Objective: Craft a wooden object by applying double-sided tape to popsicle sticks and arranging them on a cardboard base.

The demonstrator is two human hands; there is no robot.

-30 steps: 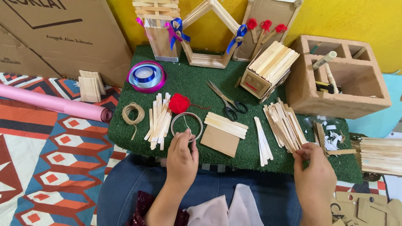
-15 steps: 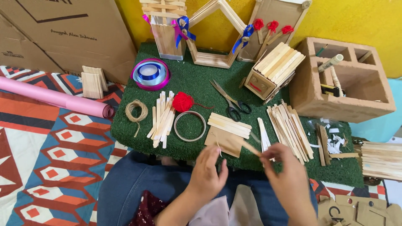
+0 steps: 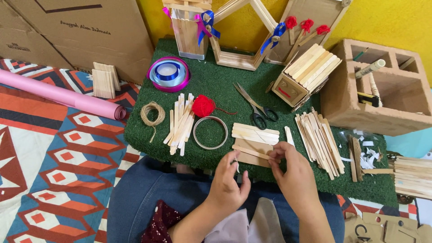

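Nearest the camera, two hands are seen over a lap in blue denim. The left hand [image 3: 228, 182] is pinched narrow on a small pale sliver, too small to be told apart. A single wooden stick [image 3: 251, 152] is gripped at its end by the right hand [image 3: 294, 175], with the stick lying across a flat wooden panel [image 3: 247, 156] at the near edge of the green turf mat [image 3: 211, 87].

Just beyond, one thin ring [image 3: 210, 132] is laid flat, and one ball of red yarn [image 3: 203, 106] is touching its far rim. A loose heap of sticks [image 3: 180, 122] is spread to the left, too many to be counted, with one coil of twine [image 3: 152, 113] beside it. One pair of scissors [image 3: 255, 106] is set open past the panel, and a larger pile of sticks [image 3: 318, 137] is fanned to the right.

Farther back, one spool of blue ribbon [image 3: 168, 73] is seen, then one small stick-built box [image 3: 306, 72], tilted. A wooden organiser [image 3: 373, 90] is placed at the right; several compartments are shown, with a marker and a yellow-and-black tool held inside. Off the mat, one pink paper roll [image 3: 60, 94] is laid on the patterned rug.

At the back, a stick-built holder [image 3: 189, 29] and a house-shaped frame [image 3: 245, 31] are propped up, and three red flowers are fixed to a panel.
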